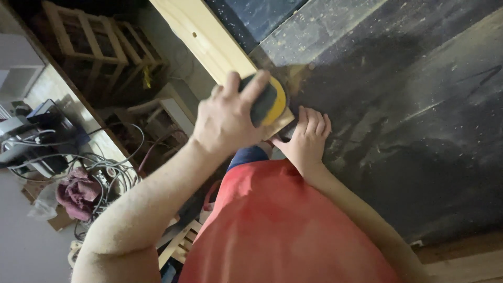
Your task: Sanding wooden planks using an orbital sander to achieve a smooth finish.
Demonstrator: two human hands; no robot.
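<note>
My left hand [228, 120] is closed around a yellow and dark sanding block [270, 102], pressing it on the near end of a pale wooden plank [204, 36]. The plank runs from the top of the view down toward my chest. My right hand [309, 139] rests just right of the block, fingers flat on the dark dusty worktop [408, 105] and thumb against the plank's end. My red shirt fills the bottom of the view.
Sawdust speckles the worktop. On the floor to the left lie tangled cables [99, 167], a dark pink rag [78, 194], a power tool [36, 141] and wooden frames [89, 36]. More light wood slats [181, 243] sit below my left arm.
</note>
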